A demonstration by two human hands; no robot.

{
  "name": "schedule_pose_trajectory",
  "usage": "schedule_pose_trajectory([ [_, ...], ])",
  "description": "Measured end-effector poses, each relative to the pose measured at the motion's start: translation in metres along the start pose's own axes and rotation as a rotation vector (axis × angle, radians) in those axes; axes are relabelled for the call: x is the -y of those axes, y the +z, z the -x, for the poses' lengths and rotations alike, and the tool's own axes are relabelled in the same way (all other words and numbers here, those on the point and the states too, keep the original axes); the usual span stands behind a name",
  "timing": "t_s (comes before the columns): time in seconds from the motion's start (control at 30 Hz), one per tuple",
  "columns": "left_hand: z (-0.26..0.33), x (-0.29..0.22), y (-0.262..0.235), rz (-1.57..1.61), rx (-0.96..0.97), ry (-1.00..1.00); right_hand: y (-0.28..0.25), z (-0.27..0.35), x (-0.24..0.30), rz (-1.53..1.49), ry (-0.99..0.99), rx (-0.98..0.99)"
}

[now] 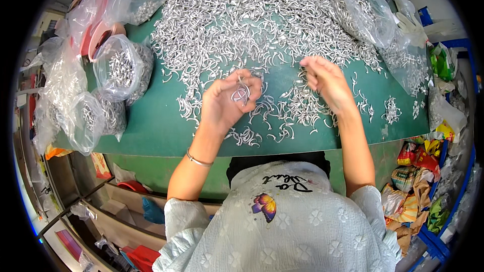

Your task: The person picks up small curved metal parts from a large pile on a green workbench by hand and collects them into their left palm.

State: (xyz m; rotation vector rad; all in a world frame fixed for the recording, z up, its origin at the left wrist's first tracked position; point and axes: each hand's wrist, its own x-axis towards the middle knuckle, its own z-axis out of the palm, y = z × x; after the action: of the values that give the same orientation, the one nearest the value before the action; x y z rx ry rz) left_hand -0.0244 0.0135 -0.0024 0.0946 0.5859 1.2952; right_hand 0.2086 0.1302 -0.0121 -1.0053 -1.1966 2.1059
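A large heap of small curved silver metal pieces (pixel 222 25) spreads over the green table (pixel 151 121). My left hand (pixel 225 99) is turned palm up, its fingers curled around a few of these curved pieces (pixel 241 93) that show in the palm. To its right, my right hand (pixel 326 81) hangs over a smaller loose pile (pixel 304 107), fingers bent toward the thumb. Whether a piece sits between those fingertips is too small to tell. More pieces (pixel 245 136) lie scattered just in front of my left hand.
Clear plastic bags (pixel 121 68) filled with metal pieces stand along the left, beside a pink container (pixel 103 38). Another large filled bag (pixel 370 15) lies at the back right. Colourful packages (pixel 418 156) crowd a blue-framed rack right of the table. Small piles (pixel 391 110) lie near the right edge.
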Motion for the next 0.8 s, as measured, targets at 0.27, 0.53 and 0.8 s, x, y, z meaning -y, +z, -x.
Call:
schedule_pose_trajectory([
  [0.27,0.025,0.027,0.009,-0.181,-0.143,0.016,0.034,-0.030,-0.013,1.404,-0.567,-0.285],
  [0.53,0.039,0.055,0.008,-0.085,-0.034,0.045,0.039,-0.040,-0.010,1.401,-0.523,-0.248],
  [0.8,0.049,0.066,0.003,0.044,-0.027,0.038,0.029,-0.030,-0.006,1.519,-0.739,-0.237],
])
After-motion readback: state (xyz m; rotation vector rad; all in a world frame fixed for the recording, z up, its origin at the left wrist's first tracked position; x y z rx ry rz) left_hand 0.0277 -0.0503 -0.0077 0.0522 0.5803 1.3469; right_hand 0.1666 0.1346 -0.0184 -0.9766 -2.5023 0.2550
